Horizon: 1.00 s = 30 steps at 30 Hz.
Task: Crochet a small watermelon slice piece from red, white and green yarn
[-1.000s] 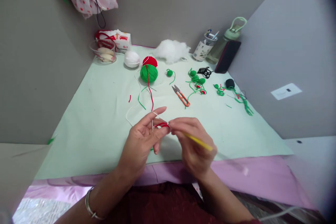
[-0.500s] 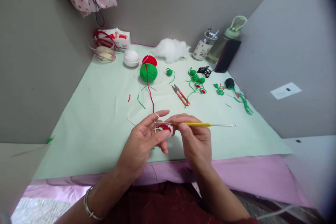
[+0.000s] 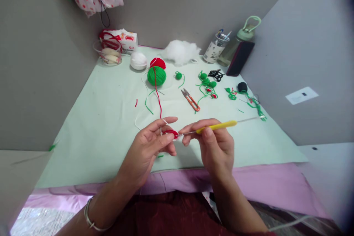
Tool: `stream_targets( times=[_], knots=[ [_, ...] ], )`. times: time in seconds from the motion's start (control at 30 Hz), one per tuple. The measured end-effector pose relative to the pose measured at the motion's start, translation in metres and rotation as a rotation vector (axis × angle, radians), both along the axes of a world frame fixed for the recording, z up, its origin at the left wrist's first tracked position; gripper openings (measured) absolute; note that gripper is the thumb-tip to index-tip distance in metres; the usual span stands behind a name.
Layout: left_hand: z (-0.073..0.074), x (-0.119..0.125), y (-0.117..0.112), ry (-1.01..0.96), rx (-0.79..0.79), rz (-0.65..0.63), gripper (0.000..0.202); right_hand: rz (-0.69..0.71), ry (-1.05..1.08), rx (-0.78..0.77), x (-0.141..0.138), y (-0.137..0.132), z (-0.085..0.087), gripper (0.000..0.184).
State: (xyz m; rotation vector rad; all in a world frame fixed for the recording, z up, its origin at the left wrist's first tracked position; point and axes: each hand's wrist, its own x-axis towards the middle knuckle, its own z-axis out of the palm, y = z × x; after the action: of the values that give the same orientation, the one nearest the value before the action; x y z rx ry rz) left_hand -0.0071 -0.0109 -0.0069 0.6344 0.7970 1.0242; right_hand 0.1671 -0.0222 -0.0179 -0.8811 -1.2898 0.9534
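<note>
My left hand [image 3: 151,143] pinches a small red and white crochet piece [image 3: 174,133] between thumb and fingers, with yarn drawn over its raised index finger. In my right hand [image 3: 218,147] is a crochet hook [image 3: 221,126] with a yellow grip, tilted up to the right. The hook's thin metal tip meets the crochet piece at its right edge; the exact stitch is too small to make out. Red yarn [image 3: 159,99] runs from my left hand back toward the red yarn ball [image 3: 158,63], passing over the green yarn ball [image 3: 156,76].
Orange thread snips [image 3: 190,100] lie beyond my hands, near small green crochet pieces [image 3: 206,81] and a black claw clip [image 3: 216,75]. White stuffing [image 3: 181,52], a white yarn ball [image 3: 138,61], a pen cup [image 3: 216,48], a bottle [image 3: 235,44] and a phone [image 3: 240,59] line the back.
My right hand has moved right with the crochet hook, whose back end now points higher. The hook tip has drawn back from beyond the piece to its right edge.
</note>
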Motion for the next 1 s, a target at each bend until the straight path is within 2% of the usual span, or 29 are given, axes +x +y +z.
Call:
stream_targets(
  times=[0.13, 0.23, 0.33, 0.4, 0.47, 0.53, 0.6, 0.7, 0.83, 0.93, 1.0],
  knots=[
    [-0.003, 0.001, -0.001, 0.070, 0.044, 0.036, 0.035, -0.092, -0.300, 0.244, 0.002, -0.007, -0.003, 0.028],
    [-0.004, 0.004, -0.003, 0.053, 0.033, 0.067, 0.055, -0.124, -0.633, 0.458, 0.002, -0.010, -0.006, 0.032],
    [-0.004, 0.005, -0.003, -0.061, -0.055, 0.012, 0.068, -0.198, -0.864, 0.558, 0.001, -0.012, -0.010, 0.041],
    [-0.003, 0.004, -0.001, -0.145, -0.139, -0.049, 0.062, -0.226, -0.778, 0.532, 0.000, -0.012, -0.012, 0.040],
    [-0.002, 0.002, 0.002, -0.198, -0.183, -0.057, 0.052, -0.232, -0.517, 0.413, -0.002, -0.010, -0.012, 0.032],
    [-0.002, 0.001, 0.003, -0.201, -0.169, -0.025, 0.047, -0.197, -0.223, 0.250, -0.005, -0.006, -0.010, 0.026],
    [-0.002, 0.003, 0.001, -0.162, -0.129, -0.021, 0.044, -0.129, -0.064, 0.134, -0.007, -0.001, -0.008, 0.023],
    [-0.003, 0.007, -0.004, -0.084, -0.053, -0.034, 0.039, -0.080, -0.096, 0.132, -0.012, 0.001, -0.006, 0.018],
    [-0.007, 0.012, -0.005, -0.035, 0.016, 0.016, 0.045, -0.176, -0.356, 0.280, -0.012, -0.006, -0.010, 0.030],
    [-0.006, 0.011, -0.001, -0.127, -0.074, -0.026, 0.046, -0.236, -0.604, 0.413, -0.008, -0.011, -0.011, 0.042],
    [-0.005, 0.007, 0.003, -0.196, -0.155, -0.069, 0.040, -0.251, -0.519, 0.383, -0.006, -0.009, -0.010, 0.037]
  ],
)
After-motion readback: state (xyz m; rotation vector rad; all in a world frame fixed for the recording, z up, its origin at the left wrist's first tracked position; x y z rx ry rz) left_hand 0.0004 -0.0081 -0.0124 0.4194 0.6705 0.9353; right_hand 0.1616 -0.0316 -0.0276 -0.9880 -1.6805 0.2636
